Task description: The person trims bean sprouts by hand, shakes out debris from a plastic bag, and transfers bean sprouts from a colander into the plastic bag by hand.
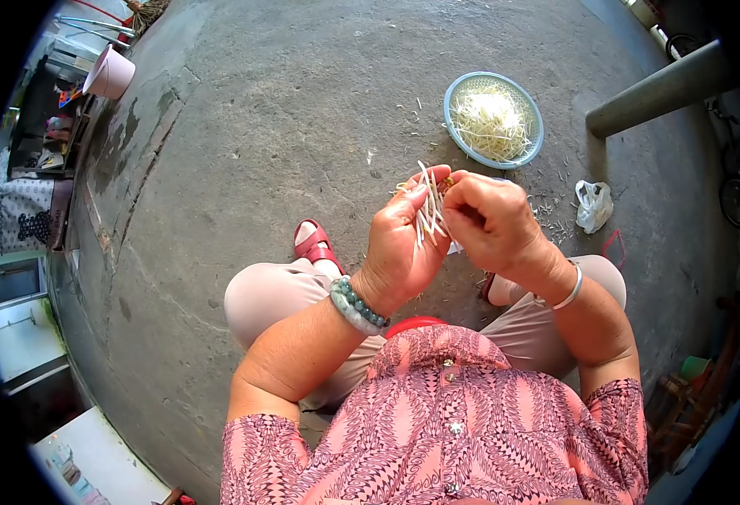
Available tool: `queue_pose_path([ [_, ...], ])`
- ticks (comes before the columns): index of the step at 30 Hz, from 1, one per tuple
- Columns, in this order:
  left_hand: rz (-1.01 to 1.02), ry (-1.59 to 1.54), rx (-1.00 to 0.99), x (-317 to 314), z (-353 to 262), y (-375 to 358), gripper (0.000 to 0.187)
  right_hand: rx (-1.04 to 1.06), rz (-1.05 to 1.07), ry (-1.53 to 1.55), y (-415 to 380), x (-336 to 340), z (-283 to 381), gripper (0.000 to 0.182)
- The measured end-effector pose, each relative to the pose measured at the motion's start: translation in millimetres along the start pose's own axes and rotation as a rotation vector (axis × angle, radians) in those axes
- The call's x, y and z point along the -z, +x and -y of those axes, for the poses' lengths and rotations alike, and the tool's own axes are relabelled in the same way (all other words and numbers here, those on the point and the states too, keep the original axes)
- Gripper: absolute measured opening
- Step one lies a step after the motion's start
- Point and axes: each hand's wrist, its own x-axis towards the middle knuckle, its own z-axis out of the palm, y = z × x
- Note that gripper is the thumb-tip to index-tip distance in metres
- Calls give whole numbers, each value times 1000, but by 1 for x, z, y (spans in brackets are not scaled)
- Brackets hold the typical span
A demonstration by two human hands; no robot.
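Several white bean sprouts (426,210) lie across the palm and fingers of my left hand (404,248), which is partly curled around them, the thumb resting on top. Right beside them is my right hand (496,220), its thumb and forefinger pinched at the edge of the bunch, on what looks like a single sprout. The exact tip of that pinch is partly hidden by the fingers. Beyond both hands, a round blue plastic basket (448,126) on the floor holds a heap of bean sprouts (492,122).
Sprout scraps (555,220) are scattered on the concrete floor (244,151) near a white plastic bag (593,206). A thick grey post (656,97) stands at the right. A pink bucket (110,73) is far left. My knees flank a red seat (416,322).
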Motion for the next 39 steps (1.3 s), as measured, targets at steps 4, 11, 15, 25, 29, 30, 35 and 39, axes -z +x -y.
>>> queue_pose_path([
  [4,1,-43,0,1,-3,0,33,-223,46,262,1,15,5,6],
  [11,-33,-15,-32,-3,-10,-1,33,-35,560,309,-7,31,20,7],
  [15,-38,-19,-25,-3,-10,0,33,54,576,24,-16,26,18,13],
  [25,-12,77,50,-5,-4,-1,41,190,101,-244,-8,12,7,16],
  [29,24,65,107,-7,-4,-2,41,163,122,-302,-10,8,4,21],
  [30,34,60,113,-3,-3,-2,41,184,97,-323,-9,7,5,22],
  [35,119,-30,130,0,0,-3,40,242,74,-400,-5,5,3,25],
  [39,90,42,157,-1,-1,-3,44,281,144,-496,-6,4,0,22],
])
